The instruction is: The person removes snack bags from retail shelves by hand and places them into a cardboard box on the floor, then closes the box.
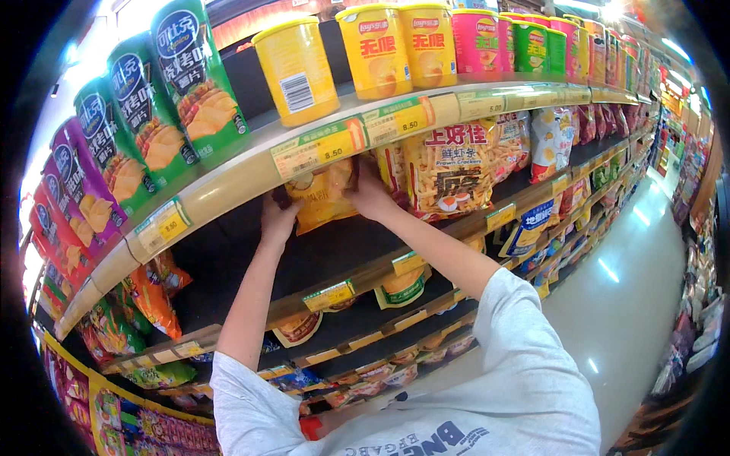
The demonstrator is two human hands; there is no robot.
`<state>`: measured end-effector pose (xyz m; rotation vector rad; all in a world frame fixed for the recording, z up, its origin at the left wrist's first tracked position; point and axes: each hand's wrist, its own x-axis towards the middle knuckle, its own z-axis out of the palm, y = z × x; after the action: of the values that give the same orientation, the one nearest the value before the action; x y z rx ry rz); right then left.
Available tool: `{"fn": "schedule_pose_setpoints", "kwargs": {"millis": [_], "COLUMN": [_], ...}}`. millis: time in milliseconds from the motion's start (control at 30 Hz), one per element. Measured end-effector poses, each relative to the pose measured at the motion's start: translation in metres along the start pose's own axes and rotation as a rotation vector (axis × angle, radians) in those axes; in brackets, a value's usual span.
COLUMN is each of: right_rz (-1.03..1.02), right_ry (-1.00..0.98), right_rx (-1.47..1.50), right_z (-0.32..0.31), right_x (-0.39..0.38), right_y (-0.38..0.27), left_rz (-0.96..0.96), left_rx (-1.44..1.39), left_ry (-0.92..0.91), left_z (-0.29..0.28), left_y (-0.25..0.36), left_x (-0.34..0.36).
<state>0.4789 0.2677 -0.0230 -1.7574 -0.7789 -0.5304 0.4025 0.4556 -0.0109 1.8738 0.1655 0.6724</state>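
Note:
Both my arms reach into the second shelf, under the top shelf's edge. A yellow snack bag (323, 204) is between my hands, its upper part hidden by the price strip. My left hand (280, 216) grips the bag's left side, fingers partly in shadow. On the bag's right side my right hand (370, 194) is closed, beside a row of prawn cracker bags (450, 171). The front cracker bag stands upright just right of my right hand.
Yellow canisters (295, 72) and green chip canisters (199, 83) line the top shelf above my hands. The price-tag rail (319, 150) curves over my wrists. Orange snack bags (154, 292) lean at the left. Lower shelves hold more packets; a shiny aisle floor (608, 266) runs along the right.

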Motion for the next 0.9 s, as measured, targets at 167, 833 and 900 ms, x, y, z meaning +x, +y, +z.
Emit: {"fn": "schedule_pose_setpoints", "kwargs": {"millis": [167, 833, 900], "right_rz": [-0.088, -0.841, -0.825], "right_ry": [0.046, -1.338, -1.433], "right_rx": [-0.131, 0.631, 0.649], "right_z": [-0.018, 0.198, 0.240], "right_x": [-0.034, -0.218, -0.245], "right_y": [-0.053, -0.251, -0.274], "left_rz": [0.282, -0.118, -0.133], "left_rx": [0.242, 0.470, 0.445], "left_ry": [0.025, 0.792, 0.892], "left_z": [-0.014, -0.252, -0.266], "left_y": [0.011, -0.078, -0.080], "left_x": [-0.031, -0.467, -0.494]}}
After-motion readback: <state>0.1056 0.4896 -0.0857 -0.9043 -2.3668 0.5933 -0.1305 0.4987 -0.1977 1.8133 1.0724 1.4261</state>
